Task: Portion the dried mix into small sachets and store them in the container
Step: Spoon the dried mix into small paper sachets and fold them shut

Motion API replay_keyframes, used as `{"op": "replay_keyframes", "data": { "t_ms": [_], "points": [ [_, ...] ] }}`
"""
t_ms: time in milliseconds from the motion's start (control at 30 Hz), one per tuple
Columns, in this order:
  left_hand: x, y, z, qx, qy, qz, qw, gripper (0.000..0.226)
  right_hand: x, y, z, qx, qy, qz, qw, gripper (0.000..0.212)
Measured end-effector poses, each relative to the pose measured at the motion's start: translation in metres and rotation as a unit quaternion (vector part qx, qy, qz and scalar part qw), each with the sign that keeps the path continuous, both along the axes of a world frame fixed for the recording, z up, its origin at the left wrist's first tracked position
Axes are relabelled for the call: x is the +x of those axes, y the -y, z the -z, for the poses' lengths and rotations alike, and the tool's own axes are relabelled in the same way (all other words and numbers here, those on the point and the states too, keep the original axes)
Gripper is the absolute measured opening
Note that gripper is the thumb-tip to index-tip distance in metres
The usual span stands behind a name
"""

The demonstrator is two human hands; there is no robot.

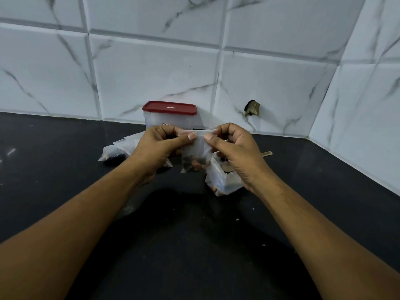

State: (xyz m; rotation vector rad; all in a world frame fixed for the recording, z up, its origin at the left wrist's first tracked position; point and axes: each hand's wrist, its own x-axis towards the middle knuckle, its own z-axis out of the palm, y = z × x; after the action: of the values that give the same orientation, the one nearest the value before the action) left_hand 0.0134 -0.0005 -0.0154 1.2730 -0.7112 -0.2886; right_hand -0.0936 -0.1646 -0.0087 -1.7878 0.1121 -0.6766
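Now, left grip (158,148): clamped on sachet (196,151) top edge
right grip (236,152): clamped on same edge
container (171,119): behind, on desk (65,174)

The dark tabletop (65,169) carries a red-lidded clear container (152,121) just behind the fingers (190,136), filled sachets (112,153) to their left, a crumpled bag of mix (220,180) under the right-hand ones, a wooden stick (266,153) further right, and pale crumbs (237,219) nearer.

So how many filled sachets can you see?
2 clearly: one sachet pinched by left hand and right hand, another sachet on the counter left of them; more may be hidden.
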Motion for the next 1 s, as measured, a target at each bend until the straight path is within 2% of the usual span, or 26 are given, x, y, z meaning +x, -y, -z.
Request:
{"op": "replay_keyframes", "data": {
  "t_ms": [67,167,267,400,567,667,767,867,1000],
  "points": [
    [0.0,0.0,0.0,0.009,0.014,0.005,1.0,0.018,0.001,-0.001,0.002,-0.008,-0.007,-0.009,1.0,0.018],
    [-0.001,0.001,0.001,0.023,0.029,0.004,0.999,0.034,0.003,-0.001,0.005,-0.022,-0.007,-0.011,1.0,0.009],
    [-0.002,0.001,0.001,0.026,0.028,0.007,0.999,0.027,0.004,0.001,0.005,-0.013,-0.001,-0.01,1.0,0.002],
    [-0.002,0.002,0.0,0.017,0.027,0.002,0.999,0.024,0.004,-0.001,0.002,-0.007,0.009,-0.002,1.0,0.003],
    [0.002,0.001,0.0,-0.007,0.011,-0.014,1.0,0.021,0.003,0.001,-0.002,0.017,0.017,0.032,0.999,0.018],
    [0.005,-0.001,-0.001,-0.015,0.003,-0.007,1.0,0.016,0.001,0.005,-0.005,0.018,0.013,0.025,0.999,0.01],
    [0.007,-0.002,-0.003,-0.01,0.017,-0.012,1.0,0.011,-0.001,0.011,-0.007,0.008,0.014,0.02,1.0,0.002],
    [0.009,-0.002,-0.001,0.006,0.043,-0.024,0.999,0.019,0.0,0.012,-0.005,-0.005,0.024,0.02,0.999,0.006],
    [0.014,-0.002,0.0,0.037,0.075,-0.038,0.996,0.013,0.002,0.011,0.001,-0.066,0.033,0.044,0.996,0.009]
  ]
}}
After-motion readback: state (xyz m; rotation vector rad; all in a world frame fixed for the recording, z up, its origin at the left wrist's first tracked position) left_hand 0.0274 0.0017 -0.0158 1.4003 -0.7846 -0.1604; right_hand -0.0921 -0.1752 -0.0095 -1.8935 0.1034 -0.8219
